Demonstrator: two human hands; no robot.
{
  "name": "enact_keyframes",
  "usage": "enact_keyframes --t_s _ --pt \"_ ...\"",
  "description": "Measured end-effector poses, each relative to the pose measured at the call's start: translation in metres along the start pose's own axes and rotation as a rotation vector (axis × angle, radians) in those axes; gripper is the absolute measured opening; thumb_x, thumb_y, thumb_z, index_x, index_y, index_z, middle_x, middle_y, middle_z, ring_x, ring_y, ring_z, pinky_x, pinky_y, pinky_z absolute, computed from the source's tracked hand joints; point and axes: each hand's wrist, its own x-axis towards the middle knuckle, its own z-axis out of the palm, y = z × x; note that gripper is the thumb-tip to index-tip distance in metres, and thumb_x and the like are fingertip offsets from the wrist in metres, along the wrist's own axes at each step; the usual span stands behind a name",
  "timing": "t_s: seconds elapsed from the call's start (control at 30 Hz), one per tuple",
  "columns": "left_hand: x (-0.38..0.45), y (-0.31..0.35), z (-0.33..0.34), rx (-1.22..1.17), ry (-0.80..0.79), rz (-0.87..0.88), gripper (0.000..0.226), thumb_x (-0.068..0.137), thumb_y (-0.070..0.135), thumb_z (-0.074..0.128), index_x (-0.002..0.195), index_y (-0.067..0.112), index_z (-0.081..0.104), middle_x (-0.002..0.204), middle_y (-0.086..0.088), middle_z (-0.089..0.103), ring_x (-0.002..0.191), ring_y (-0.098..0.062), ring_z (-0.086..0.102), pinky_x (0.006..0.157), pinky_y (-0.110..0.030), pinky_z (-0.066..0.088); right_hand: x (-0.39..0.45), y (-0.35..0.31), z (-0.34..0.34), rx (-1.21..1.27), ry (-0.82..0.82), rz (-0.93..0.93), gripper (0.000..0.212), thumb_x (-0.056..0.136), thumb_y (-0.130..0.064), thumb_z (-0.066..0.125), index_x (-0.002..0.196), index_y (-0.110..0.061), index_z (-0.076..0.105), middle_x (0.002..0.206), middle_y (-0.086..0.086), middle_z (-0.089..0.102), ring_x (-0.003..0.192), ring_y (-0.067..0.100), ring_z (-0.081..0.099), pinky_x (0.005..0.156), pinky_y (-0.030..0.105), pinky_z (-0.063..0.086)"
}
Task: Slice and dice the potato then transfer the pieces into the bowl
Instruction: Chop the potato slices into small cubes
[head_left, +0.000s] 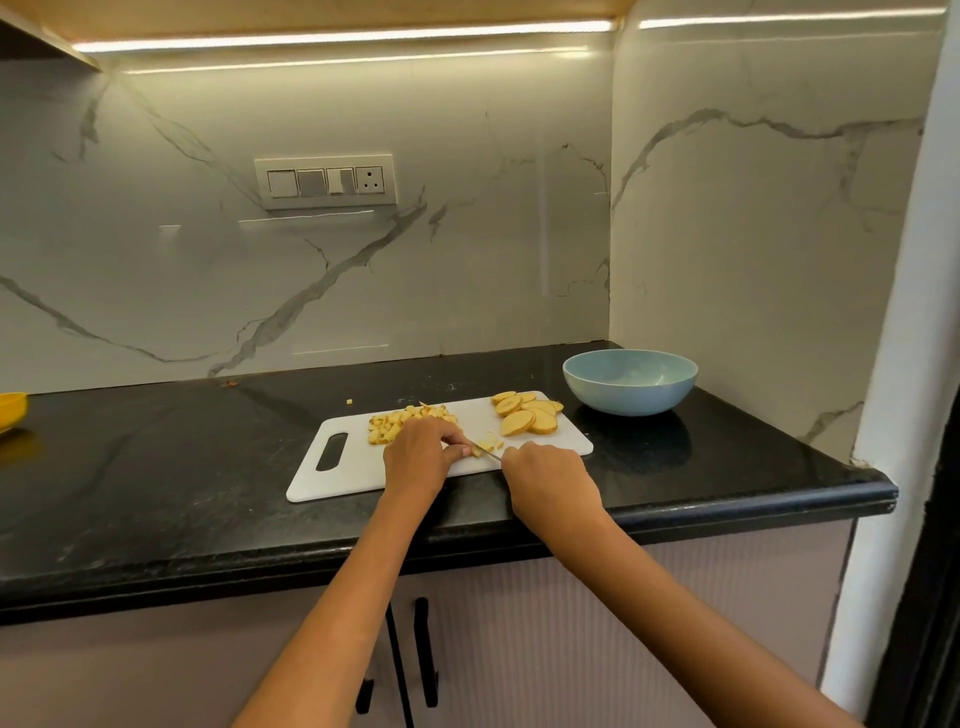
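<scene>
Midway through the dicing here; on the white board (358, 467) a heap of dice (410, 422) sits at the far-left part, beside the left hand, and a fanned stack of slices (527, 413) waits at the far-right corner, uncut; so the slicing looks finished, the dicing roughly half done by my reckoning, and the transfer not begun, since the blue bowl (630, 382) just beyond the board's right end shows nothing inside.

Left hand (421, 454) is curled down over the board, fingertips tucked onto a small clump of potato (487, 444) between the two hands; the fingers pin it rather than lift it. Right hand (548, 475) is fisted, and a knife (485, 451) blade comes out of it toward the left hand; the handle is buried in the fist, so I take it as gripped around the handle, though the handle itself is not visible.

The blade's long axis runs from the right hand up and leftward, tip toward the left fingers and the board's far edge, angled across the board; the clump under it is too small to read its axis. The board lies long side left to right, handle slot at its left end; one stray dice (351, 400) lies off the board on the black counter (156, 467).

Left to do, I judge: dice the stack, then move everything to the bowl.
</scene>
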Motion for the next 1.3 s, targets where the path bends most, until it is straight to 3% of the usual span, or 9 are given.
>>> enact_keyframes --t_s 0.2,0.33,0.47,0.6,0.8,1.0,1.1,1.2,1.3 --pt "-0.001 -0.007 0.001 -0.088 0.047 -0.051 0.009 0.083 0.018 0.068 0.089 0.021 0.074 0.098 0.005 0.07 0.094 -0.012 0.059 0.07 -0.026 0.039 0.022 0.023 0.017 0.336 0.079 0.143 0.022 0.098 -0.024 0.042 0.102 -0.012 0.06 0.093 0.002 0.059 0.083 0.016 0.056 0.069 0.026 0.041" --pt "0.0 -0.005 0.0 -0.121 0.027 -0.012 0.012 0.077 0.028 0.074 0.087 0.02 0.074 0.086 0.009 0.065 0.077 -0.003 0.05 0.061 -0.023 0.035 0.026 0.034 0.025 0.436 0.221 0.186 0.029 0.101 -0.03 0.037 0.106 -0.015 0.061 0.09 0.002 0.06 0.076 0.012 0.052 0.067 0.026 0.041" --pt "0.005 -0.004 0.002 -0.061 0.004 0.014 0.014 0.079 0.03 0.073 0.089 0.021 0.072 0.088 0.011 0.064 0.079 -0.003 0.048 0.064 -0.023 0.036 0.038 0.032 0.026 0.411 0.345 0.154 0.03 0.102 -0.027 0.035 0.125 -0.018 0.052 0.094 0.004 0.065 0.074 0.013 0.057 0.063 0.024 0.043" --pt "0.022 -0.006 0.009 -0.132 -0.008 0.156 0.016 0.088 0.015 0.062 0.1 0.018 0.072 0.103 0.002 0.07 0.094 -0.012 0.06 0.081 -0.023 0.045 0.059 0.033 0.023 0.41 0.421 0.15 0.043 0.103 -0.027 0.03 0.145 -0.019 0.033 0.099 0.006 0.068 0.084 0.018 0.063 0.068 0.027 0.044" --pt "0.036 -0.002 0.021 -0.088 -0.236 0.372 0.021 0.081 0.036 0.069 0.092 0.019 0.072 0.095 0.006 0.068 0.089 -0.007 0.053 0.081 -0.026 0.044 0.089 0.04 0.026 0.393 0.448 0.108 0.044 0.103 -0.029 0.031 0.145 -0.017 0.031 0.09 0.007 0.068 0.076 0.02 0.064 0.073 0.033 0.054" --pt "0.057 -0.032 0.008 0.166 -0.08 0.378 0.014 0.089 0.032 0.057 0.096 0.026 0.067 0.101 0.011 0.065 0.098 -0.008 0.048 0.09 -0.032 0.032 0.123 0.05 0.027 0.347 0.456 0.093 0.043 0.103 -0.026 0.033 0.143 -0.011 0.035 0.087 0.008 0.068 0.069 0.019 0.064 0.063 0.028 0.053" --pt "0.064 -0.034 0.006 0.245 0.046 0.298 0.021 0.095 0.021 0.049 0.105 0.026 0.067 0.11 0.008 0.065 0.106 -0.012 0.049 0.084 -0.027 0.025 0.138 0.053 0.029 0.347 0.482 0.097 0.044 0.103 -0.026 0.034 0.143 -0.011 0.035 0.084 0.007 0.068 0.063 0.015 0.06 0.059 0.025 0.05" --pt "0.065 -0.032 0.01 0.159 0.068 0.309 0.024 0.096 0.016 0.047 0.104 0.024 0.068 0.109 0.007 0.066 0.106 -0.013 0.05 0.084 -0.027 0.024 0.143 0.057 0.031 0.367 0.52 0.108 0.044 0.102 -0.026 0.035 0.143 -0.01 0.036 0.084 0.007 0.069 0.061 0.012 0.056 0.058 0.022 0.047" --pt "0.059 -0.022 0.016 0.036 -0.047 0.384 0.013 0.089 0.03 0.058 0.097 0.028 0.069 0.102 0.014 0.066 0.102 -0.007 0.047 0.085 -0.029 0.023 0.144 0.059 0.032 0.377 0.537 0.099 0.044 0.102 -0.027 0.035 0.144 -0.01 0.036 0.086 0.007 0.069 0.062 0.011 0.056 0.059 0.021 0.047"
